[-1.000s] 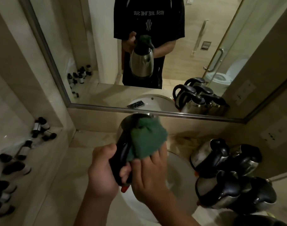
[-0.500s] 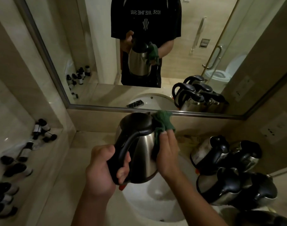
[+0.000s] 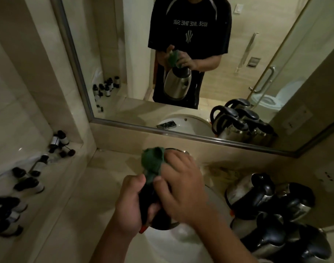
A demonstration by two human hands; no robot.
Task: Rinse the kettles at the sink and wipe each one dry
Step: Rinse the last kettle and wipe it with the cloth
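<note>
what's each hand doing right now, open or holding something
Left hand: closed round the black handle of the kettle, over the sink.
Right hand: fingers curled, pressing the green cloth on the kettle's top.

Right counter crowded by clustered kettles [image 3: 272, 209] just beside the sink [image 3: 173, 242], left ledge lined with small bottles [image 3: 29, 183], bare counter strip [image 3: 94, 186] left between them, far side closed off by the mirror [image 3: 124, 73].

Person in a black T-shirt

Short sleeves [image 3: 218, 45], pale mirrored chest lettering [image 3: 190, 23], white shoulder stripes; forearms bare.
</note>
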